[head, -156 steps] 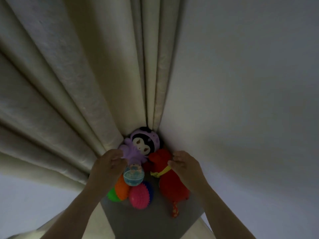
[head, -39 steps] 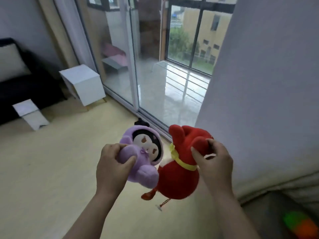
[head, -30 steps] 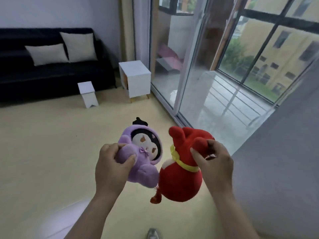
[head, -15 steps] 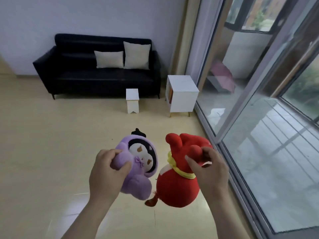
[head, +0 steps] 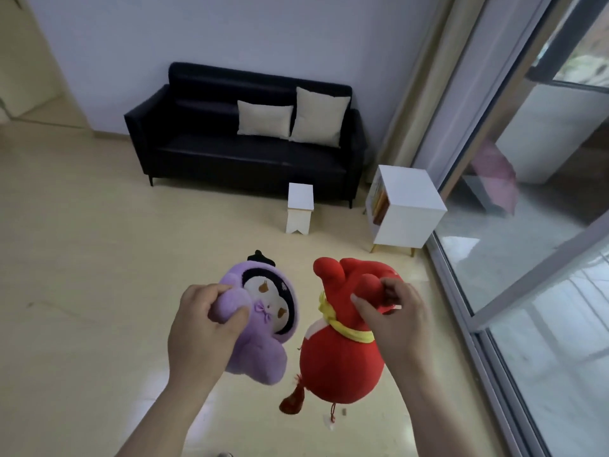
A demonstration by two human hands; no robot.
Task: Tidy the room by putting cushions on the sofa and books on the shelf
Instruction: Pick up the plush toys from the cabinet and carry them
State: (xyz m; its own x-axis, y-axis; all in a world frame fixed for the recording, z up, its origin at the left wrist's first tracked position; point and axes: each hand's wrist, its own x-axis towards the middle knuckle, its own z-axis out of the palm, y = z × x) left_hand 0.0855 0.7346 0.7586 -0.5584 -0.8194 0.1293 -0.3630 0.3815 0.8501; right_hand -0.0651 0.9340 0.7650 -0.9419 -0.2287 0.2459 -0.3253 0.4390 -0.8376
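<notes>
Shelf (head: 408, 206), seemingly books (head: 379, 201), beyond right hand (head: 392, 321)

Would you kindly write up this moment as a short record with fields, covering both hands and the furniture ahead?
left hand: grips the purple plush toy
right hand: pinches the top of the red plush toy
sofa: black, against the far wall
cushions: left cushion and right cushion, cream, at the sofa's right end
stool: white, on the floor before the sofa
shelf cabinet: white, right of the sofa, books inside
</notes>
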